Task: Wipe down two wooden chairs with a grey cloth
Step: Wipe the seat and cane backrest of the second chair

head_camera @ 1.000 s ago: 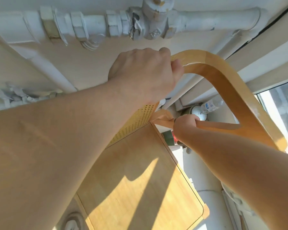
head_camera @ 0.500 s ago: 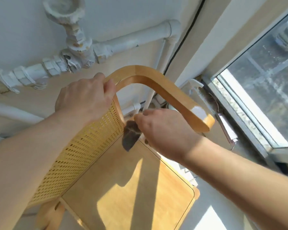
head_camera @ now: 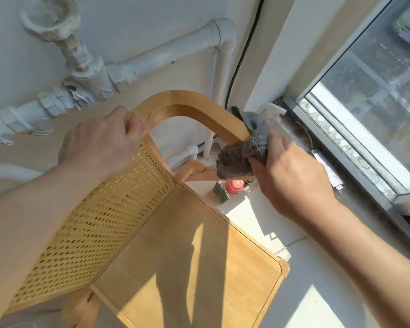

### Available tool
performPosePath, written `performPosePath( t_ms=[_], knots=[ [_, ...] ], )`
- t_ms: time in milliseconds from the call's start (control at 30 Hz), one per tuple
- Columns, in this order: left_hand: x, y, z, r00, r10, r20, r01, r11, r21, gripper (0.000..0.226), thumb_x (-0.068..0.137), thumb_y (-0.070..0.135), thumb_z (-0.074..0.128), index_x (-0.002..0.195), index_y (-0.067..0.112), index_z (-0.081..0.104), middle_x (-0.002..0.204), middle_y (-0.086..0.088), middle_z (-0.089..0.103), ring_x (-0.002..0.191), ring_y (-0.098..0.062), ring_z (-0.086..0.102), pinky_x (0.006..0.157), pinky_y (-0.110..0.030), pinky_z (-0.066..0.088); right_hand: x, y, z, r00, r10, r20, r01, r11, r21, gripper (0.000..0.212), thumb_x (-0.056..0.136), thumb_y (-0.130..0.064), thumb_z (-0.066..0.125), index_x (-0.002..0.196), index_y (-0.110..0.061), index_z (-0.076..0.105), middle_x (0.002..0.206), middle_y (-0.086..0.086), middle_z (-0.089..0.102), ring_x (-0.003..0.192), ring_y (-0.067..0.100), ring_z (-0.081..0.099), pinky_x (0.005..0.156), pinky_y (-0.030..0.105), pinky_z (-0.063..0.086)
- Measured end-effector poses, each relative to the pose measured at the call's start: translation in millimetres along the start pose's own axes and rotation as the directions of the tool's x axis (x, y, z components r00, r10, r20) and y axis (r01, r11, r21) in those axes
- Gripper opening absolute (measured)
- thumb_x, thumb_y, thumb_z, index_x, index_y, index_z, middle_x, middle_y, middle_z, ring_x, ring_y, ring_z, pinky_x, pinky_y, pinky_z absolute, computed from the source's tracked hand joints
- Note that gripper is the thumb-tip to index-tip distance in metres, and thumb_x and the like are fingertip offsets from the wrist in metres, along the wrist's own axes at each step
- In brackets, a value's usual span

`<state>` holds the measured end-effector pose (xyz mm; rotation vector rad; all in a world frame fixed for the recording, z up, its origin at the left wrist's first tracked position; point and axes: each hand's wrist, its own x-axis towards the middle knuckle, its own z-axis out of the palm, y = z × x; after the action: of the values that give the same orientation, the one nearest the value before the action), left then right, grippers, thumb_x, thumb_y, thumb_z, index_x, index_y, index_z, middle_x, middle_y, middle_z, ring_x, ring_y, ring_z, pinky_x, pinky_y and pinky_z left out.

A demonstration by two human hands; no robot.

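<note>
— Where do we have the grey cloth (head_camera: 251, 147)?
— Our right hand (head_camera: 291, 178) grips it, wrapped round the curved armrest (head_camera: 194, 110) of the wooden chair (head_camera: 187, 256), at its window (head_camera: 374, 98) end.
— And our left hand (head_camera: 100, 143)?
— Closed on the armrest's other end, above the cane backrest (head_camera: 100, 223).

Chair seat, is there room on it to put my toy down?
Yes. The wooden seat is bare from the cane back out to its front corner. It is crowded by the curved armrest: the left hand grips one end, the right hand presses the grey cloth on the other.
</note>
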<state>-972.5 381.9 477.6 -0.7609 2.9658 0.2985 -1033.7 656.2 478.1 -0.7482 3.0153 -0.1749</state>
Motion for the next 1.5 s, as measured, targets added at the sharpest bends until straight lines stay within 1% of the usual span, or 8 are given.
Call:
performPosePath(
  t_ms=[233, 433, 567, 767, 967, 1100, 1300, 1500],
  knots=[
    [-2.6, 2.3, 0.4, 0.999, 0.020, -0.039, -0.020, 1.000, 0.012, 0.045, 0.100, 0.045, 0.022, 0.103, 0.011, 0.051, 0.097, -0.027, 0.061, 0.076, -0.032, 0.041, 0.068, -0.041, 0.032, -38.5, 9.1, 47.9, 0.967, 0.239, -0.086, -0.118, 0.722, 0.682, 0.045, 0.092, -0.022, 0.042, 0.135, -0.008, 0.036, 0.107, -0.002, 0.053, 0.087, 0.012, 0.048, 0.073, 0.019, 0.031],
    [6.4, 12.8, 8.6, 0.984, 0.109, -0.143, -0.127, 0.985, -0.116, 0.039, 0.096, 0.041, 0.026, 0.122, 0.019, 0.044, 0.100, -0.016, 0.058, 0.094, -0.041, 0.055, 0.079, -0.050, 0.045, -26.5, -19.5, 123.4, 0.914, 0.406, -0.003, -0.171, 0.392, 0.904, 0.018, 0.092, -0.006, 0.039, 0.087, -0.012, 0.055, 0.077, -0.001, 0.061, 0.066, -0.001, 0.053, 0.062, 0.015, 0.041],
    [6.5, 17.7, 21.4, 0.961, 0.080, -0.266, -0.105, 0.991, -0.081, 0.049, 0.087, 0.054, 0.016, 0.117, 0.024, 0.040, 0.099, -0.022, 0.062, 0.090, -0.045, 0.057, 0.078, -0.058, 0.048, -7.0, -17.7, 185.4, 0.925, 0.373, -0.069, -0.135, 0.495, 0.858, 0.015, 0.089, -0.005, 0.044, 0.091, -0.009, 0.058, 0.086, 0.005, 0.060, 0.076, 0.011, 0.051, 0.068, 0.020, 0.037],
    [3.9, 20.4, 25.4, 0.937, 0.134, -0.322, -0.146, 0.989, -0.015, 0.043, 0.089, 0.052, 0.021, 0.112, 0.020, 0.039, 0.094, -0.028, 0.062, 0.086, -0.049, 0.058, 0.077, -0.060, 0.047, 21.1, -13.7, 289.0, 0.868, 0.301, 0.396, -0.497, 0.516, 0.698, 0.017, 0.093, -0.015, 0.048, 0.100, -0.002, 0.056, 0.081, 0.009, 0.057, 0.073, 0.023, 0.051, 0.065, 0.028, 0.035],
    [8.7, 15.0, 28.8, 0.915, 0.191, -0.354, -0.179, 0.982, 0.064, 0.040, 0.093, 0.049, 0.021, 0.111, 0.017, 0.037, 0.081, -0.028, 0.059, 0.073, -0.049, 0.057, 0.069, -0.057, 0.048, 32.9, -36.4, 288.5, 0.714, 0.355, 0.604, -0.691, 0.220, 0.688, 0.028, 0.087, -0.011, 0.045, 0.094, 0.010, 0.063, 0.071, 0.018, 0.061, 0.064, 0.028, 0.056, 0.061, 0.036, 0.045],
    [3.5, 20.8, 25.1, 0.921, 0.192, -0.340, -0.160, 0.980, 0.119, 0.041, 0.096, 0.041, 0.025, 0.112, 0.008, 0.043, 0.074, -0.027, 0.055, 0.065, -0.047, 0.055, 0.058, -0.049, 0.045, 16.2, -29.9, 224.8, 0.754, 0.396, 0.524, -0.592, 0.062, 0.804, 0.024, 0.079, -0.005, 0.044, 0.088, 0.006, 0.063, 0.085, 0.032, 0.065, 0.069, 0.031, 0.058, 0.065, 0.045, 0.050],
    [1.4, 21.4, 23.8, 0.939, 0.151, -0.308, -0.127, 0.987, 0.097, 0.040, 0.096, 0.042, 0.027, 0.113, 0.010, 0.042, 0.087, -0.029, 0.060, 0.074, -0.049, 0.057, 0.066, -0.052, 0.043, -16.6, -9.0, 116.0, 0.843, 0.478, 0.245, -0.337, 0.115, 0.935, 0.026, 0.070, -0.006, 0.045, 0.086, -0.013, 0.065, 0.089, 0.010, 0.070, 0.089, 0.031, 0.064, 0.082, 0.050, 0.053],
    [-0.4, 22.8, 21.1, 0.948, 0.141, -0.286, -0.131, 0.990, 0.053, 0.043, 0.095, 0.045, 0.025, 0.114, 0.010, 0.041, 0.092, -0.029, 0.062, 0.079, -0.050, 0.058, 0.071, -0.055, 0.047, -26.1, -6.6, 52.0, 0.834, 0.551, -0.005, -0.031, 0.057, 0.998, 0.033, 0.072, 0.012, 0.038, 0.066, -0.019, 0.045, 0.056, -0.018, 0.049, 0.056, 0.000, 0.044, 0.055, 0.015, 0.037]
  ],
)
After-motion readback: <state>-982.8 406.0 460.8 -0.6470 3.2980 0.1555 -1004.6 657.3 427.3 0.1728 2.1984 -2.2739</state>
